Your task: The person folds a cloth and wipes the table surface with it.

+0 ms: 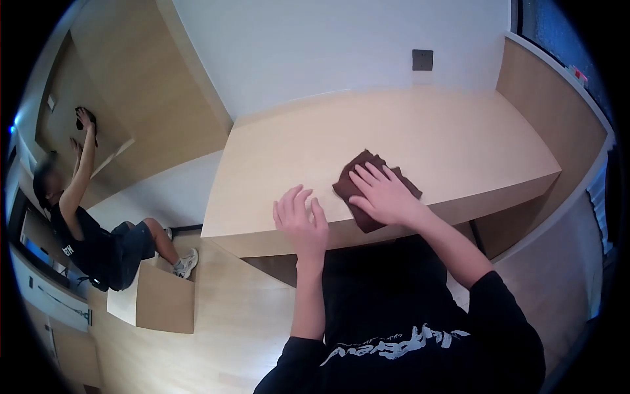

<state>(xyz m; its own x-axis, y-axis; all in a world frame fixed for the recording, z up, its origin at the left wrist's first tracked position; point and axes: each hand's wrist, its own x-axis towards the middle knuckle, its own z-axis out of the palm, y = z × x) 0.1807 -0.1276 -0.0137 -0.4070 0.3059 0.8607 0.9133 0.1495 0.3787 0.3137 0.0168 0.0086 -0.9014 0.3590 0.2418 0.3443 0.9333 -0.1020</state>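
A dark brown cloth lies crumpled on the light wooden desk, its near corner hanging over the front edge. My right hand rests flat on top of it, fingers spread and pressing down rather than wrapped around it. To the left, my left hand is raised at the desk's front edge with nothing in it. Its fingers are loosely bent and apart. Whether it touches the desk edge I cannot tell.
A dark wall socket sits above the desk, and a wooden side panel borders its right end. At left another person sits on a wooden box, one hand holding a dark cloth against a wooden panel.
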